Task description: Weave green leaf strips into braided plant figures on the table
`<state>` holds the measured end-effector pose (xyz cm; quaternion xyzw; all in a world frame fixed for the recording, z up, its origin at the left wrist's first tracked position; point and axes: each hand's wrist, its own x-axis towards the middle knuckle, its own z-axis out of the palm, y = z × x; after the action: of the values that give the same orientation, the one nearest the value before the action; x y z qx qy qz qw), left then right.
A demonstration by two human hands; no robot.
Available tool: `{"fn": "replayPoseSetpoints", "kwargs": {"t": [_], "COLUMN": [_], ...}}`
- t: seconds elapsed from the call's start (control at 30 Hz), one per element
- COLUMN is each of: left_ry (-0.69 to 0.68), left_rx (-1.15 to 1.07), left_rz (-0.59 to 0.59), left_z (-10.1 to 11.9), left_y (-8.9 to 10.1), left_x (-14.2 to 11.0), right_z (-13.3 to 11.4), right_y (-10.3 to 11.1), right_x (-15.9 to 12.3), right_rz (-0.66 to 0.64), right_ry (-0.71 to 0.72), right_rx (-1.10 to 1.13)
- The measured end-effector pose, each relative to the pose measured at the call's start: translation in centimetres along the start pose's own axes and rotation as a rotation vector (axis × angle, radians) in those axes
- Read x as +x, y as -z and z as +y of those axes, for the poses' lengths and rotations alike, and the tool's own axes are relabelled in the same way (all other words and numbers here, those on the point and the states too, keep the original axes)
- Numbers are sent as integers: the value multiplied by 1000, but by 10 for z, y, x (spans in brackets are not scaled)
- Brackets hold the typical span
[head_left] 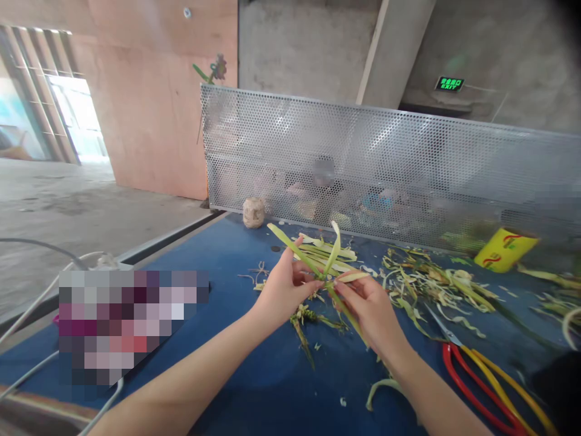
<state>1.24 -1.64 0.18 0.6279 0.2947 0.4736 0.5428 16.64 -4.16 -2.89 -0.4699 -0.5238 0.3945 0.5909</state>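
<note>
Over the middle of the blue table, my left hand (287, 280) and my right hand (363, 297) meet on crossed pale green leaf strips (334, 251). The left thumb and fingers pinch the strips near the crossing, and one strip runs up and left past that hand. My right fingers pinch the same spot from the other side, with a strip end passing under the palm toward the table. Behind the hands lies a small pile of flat strips (342, 254). Dark green woven pieces (306, 315) rest just below them.
A perforated metal screen (290, 139) stands along the table's back edge. Scissors (467, 363) with red and yellow handles lie at right, near leaf scraps (422, 275) and a yellow roll (506, 249). A beige ball of twine (253, 213) sits at the back; cables (40, 306) run at left.
</note>
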Motion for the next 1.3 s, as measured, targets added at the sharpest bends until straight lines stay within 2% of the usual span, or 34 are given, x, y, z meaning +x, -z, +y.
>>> {"fn": "replayPoseSetpoints", "kwargs": {"t": [0.17, 0.3, 0.4, 0.53, 0.6, 0.7, 0.8, 0.9, 1.0, 1.13, 1.3], "left_ry": [-61, -67, -54, -36, -35, -30, -56, -127, -203, -271, -228], "left_rx": [131, 234, 229, 195, 185, 227, 353, 482, 543, 565, 497], "left_rz": [-45, -92, -84, -76, -67, -6, 45, 24, -57, -181, -206], "left_z": [-5, -7, -11, -15, -16, -16, -16, -17, -17, -12, -6], "left_y": [1, -2, -3, -2, 0, 4, 6, 5, 1, -2, -3], "left_x": [1, -1, -2, 0, 2, 5, 4, 2, -2, -7, -8], "right_z": [2, 1, 1, 0, -3, -9, -18, -30, -40, -45, -40], "right_y": [1, 1, 1, 3, 5, 7, 7, 7, 8, 12, 15], "right_x": [0, -1, -2, -2, -3, -7, -10, -10, -11, -10, -9], "right_rz": [-125, -160, -136, -80, -105, -166, -147, -109, -23, 27, 53], "right_ry": [-135, -116, -13, 207, 319, 573, 883, 1074, 1149, 1123, 1107], "right_rx": [37, -105, -245, -529, -696, -1011, -1347, -1486, -1511, -1501, -1423]}}
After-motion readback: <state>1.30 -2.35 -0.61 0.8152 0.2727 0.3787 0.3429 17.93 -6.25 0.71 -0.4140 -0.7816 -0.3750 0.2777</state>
